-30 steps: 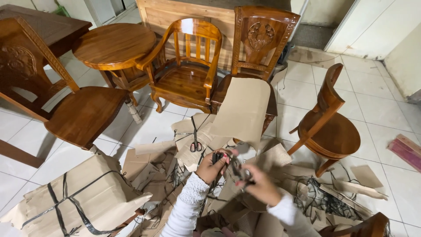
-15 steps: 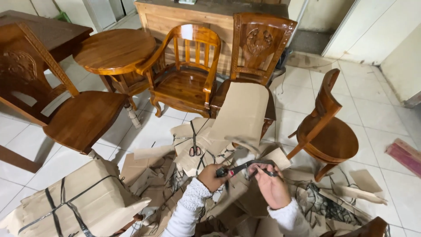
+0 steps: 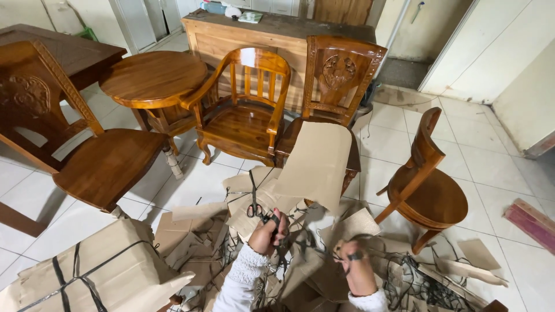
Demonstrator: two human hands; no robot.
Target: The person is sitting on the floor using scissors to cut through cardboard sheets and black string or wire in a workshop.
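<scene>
I log one package: a bulky parcel (image 3: 98, 271) at lower left of the frame, wrapped in tan cardboard and bound with crossing black straps. I find no labels, signs or screens.

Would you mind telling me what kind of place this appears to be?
Probably a furniture workshop or storeroom: polished wooden chairs and a round table crowd a tiled floor, with torn cardboard wrapping and black strapping strewn about.

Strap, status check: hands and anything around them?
Left hand fisted on black strap. Right hand gripping its other end. Scissors lie on cardboard just beyond; loose strapping tangled at right.
</scene>
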